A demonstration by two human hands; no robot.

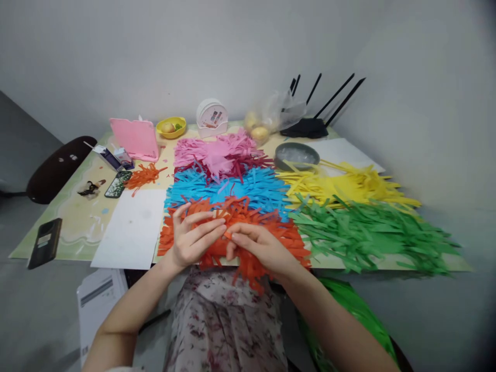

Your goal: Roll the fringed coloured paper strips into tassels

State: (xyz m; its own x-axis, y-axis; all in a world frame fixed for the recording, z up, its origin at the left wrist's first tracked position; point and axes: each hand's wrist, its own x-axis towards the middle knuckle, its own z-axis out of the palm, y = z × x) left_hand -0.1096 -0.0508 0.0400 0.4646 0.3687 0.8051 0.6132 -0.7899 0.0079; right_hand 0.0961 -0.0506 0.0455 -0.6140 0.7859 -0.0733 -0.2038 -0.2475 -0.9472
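Both of my hands are together above the front edge of the table, over a pile of orange fringed paper (287,238). My right hand (261,247) pinches an orange fringed paper tassel (249,269) near its top, and its strips hang down past the table edge. My left hand (196,237) meets it from the other side, fingers bent over the same orange paper at the fingertips. Its thumb is mostly hidden. Behind the hands lie blue fringed paper (228,187) and pink fringed paper (217,152), with dark red strips between them.
To the right lie yellow fringed paper (349,187) and green fringed paper (372,235). A dark bowl (296,155), a router (306,128) and a yellow dish (171,129) stand behind. Leftward are a pink tablet case (135,138), a finished-looking orange tassel (144,176) and a phone (45,243).
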